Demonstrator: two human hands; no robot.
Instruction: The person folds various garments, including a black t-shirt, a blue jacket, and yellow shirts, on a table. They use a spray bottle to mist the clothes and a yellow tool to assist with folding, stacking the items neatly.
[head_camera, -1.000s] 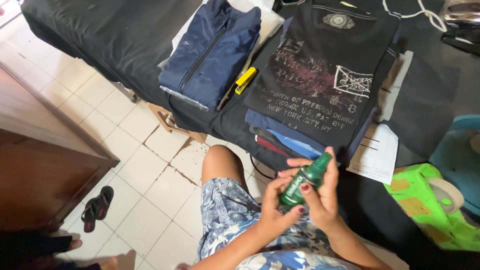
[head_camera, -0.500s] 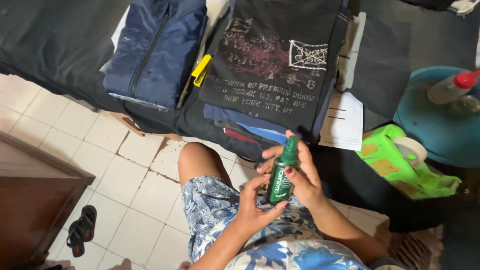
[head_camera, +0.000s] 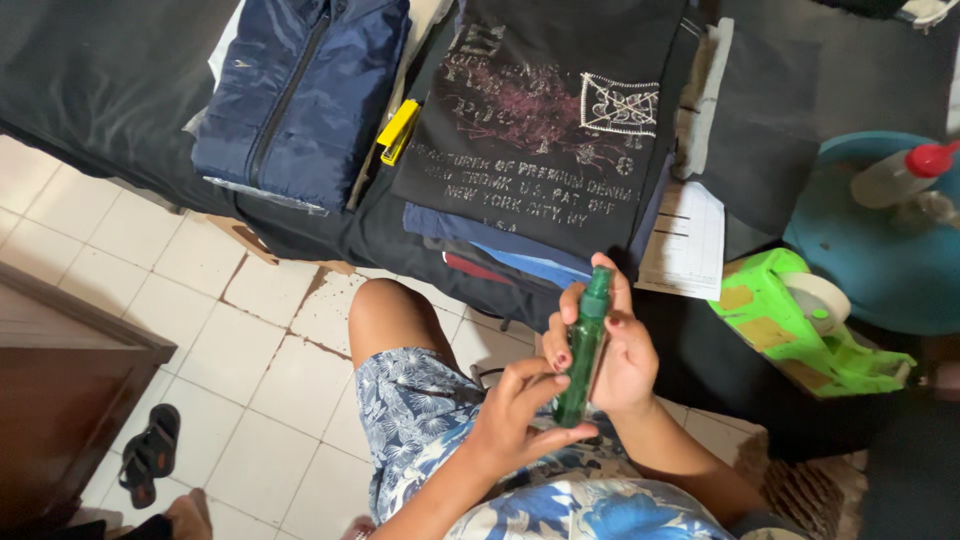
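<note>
I hold a slim green spray bottle (head_camera: 581, 352) upright in front of me, above my lap, its long axis running from my wrists up toward the dark cloth-covered table, cap end (head_camera: 597, 282) farthest from me and tilted a little to the right. My right hand (head_camera: 622, 350) wraps the bottle from behind, fingers curled closed round its upper body with the tips showing on its left side. My left hand (head_camera: 515, 420) comes in from below and to the left, fingers half curled, the fingertips (head_camera: 540, 372) pinching the lower part of the bottle near its base. So the bottle lies between both hands, touching both, with the right carrying most of it. Beyond the cap, at the near edge of the table, sits a folded black printed shirt (head_camera: 545, 130) on a stack of clothes, and left of it a folded navy jacket (head_camera: 300, 95) with a yellow marker (head_camera: 398, 130) between them. To the right lie a sheet of paper (head_camera: 690, 240), a green tape dispenser (head_camera: 800, 330) and a teal tub (head_camera: 880, 270). My patterned shorts (head_camera: 420, 420) and bare knee are over the white floor tiles (head_camera: 200, 340).
</note>
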